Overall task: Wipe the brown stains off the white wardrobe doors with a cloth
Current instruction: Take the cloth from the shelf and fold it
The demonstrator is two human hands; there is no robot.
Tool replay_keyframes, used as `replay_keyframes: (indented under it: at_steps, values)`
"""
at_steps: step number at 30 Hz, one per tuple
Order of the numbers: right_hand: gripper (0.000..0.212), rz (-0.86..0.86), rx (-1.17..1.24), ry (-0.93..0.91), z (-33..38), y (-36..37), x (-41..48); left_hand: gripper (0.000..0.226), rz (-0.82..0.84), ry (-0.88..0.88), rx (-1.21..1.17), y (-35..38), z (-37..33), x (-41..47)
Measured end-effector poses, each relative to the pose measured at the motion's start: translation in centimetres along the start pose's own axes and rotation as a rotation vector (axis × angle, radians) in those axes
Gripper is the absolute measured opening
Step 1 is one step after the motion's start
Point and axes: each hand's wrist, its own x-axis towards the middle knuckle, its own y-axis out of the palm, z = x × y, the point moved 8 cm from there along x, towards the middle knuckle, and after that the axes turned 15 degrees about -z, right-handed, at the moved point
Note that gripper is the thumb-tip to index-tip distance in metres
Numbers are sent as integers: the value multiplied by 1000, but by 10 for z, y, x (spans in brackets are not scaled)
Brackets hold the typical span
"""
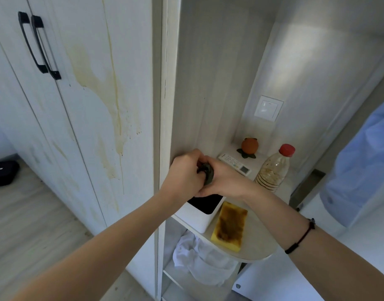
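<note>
Brown stains (112, 109) run down the white wardrobe door (86, 148) on the left, below two black handles (40, 45). My left hand (184, 173) and my right hand (225, 181) meet over the side shelf, both gripping a small dark wadded cloth (206, 173) between them. They are held just above a white box (203, 210) with a dark opening. Most of the cloth is hidden by my fingers.
On the rounded shelf (254, 250) lie a stained yellow sponge (230, 227), a red-capped plastic bottle (274, 168), a white remote (234, 162) and an orange ornament (249, 147). White fabric (199, 257) fills the shelf below. A black case (3, 172) sits on the floor.
</note>
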Motion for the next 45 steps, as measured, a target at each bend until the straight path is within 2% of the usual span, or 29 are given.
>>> replay_keyframes:
  at_steps: [4, 7, 10, 12, 14, 16, 21, 26, 29, 37, 41, 43, 45]
  values:
    - [34, -131, -50, 33, -10, 1, 7, 41, 158, 130, 31, 3, -12, -10]
    - [28, -215, -123, 80, -16, 4, 10, 33, 217, 247, 113, 1, -22, -17]
    - [21, -214, -203, 69, -14, 10, 10, 26, 223, 359, 255, 1, -24, -22]
    - [25, -244, -169, 59, -8, 9, 14, 37, 202, 428, 352, 7, -21, -31]
    - [23, -316, -66, 136, -8, 5, 16, 62, 139, 497, 410, 10, -18, -39]
    - [21, -328, -134, 155, -12, 7, 13, 70, 73, 537, 414, 8, -17, -42]
    - [34, -283, -401, 71, -18, 16, 12, 77, 118, 516, 327, 17, -9, -46]
    - [25, -280, -594, -22, -8, 13, 23, 79, 70, 548, 300, 16, -10, -42]
    - [29, -264, -533, -58, -3, 19, 16, 80, 75, 543, 298, 15, -6, -44]
    - [24, -221, -744, -26, -7, 28, 11, 79, 91, 508, 280, 13, 10, -51]
    - [22, -150, -808, -104, -3, 38, 16, 77, 88, 503, 273, 13, 14, -54]
    - [18, -174, -753, -95, -6, 35, 18, 77, 69, 510, 257, 13, 14, -53]
    - [27, -249, -551, -32, -5, 24, 20, 77, 46, 526, 265, 10, 13, -54]
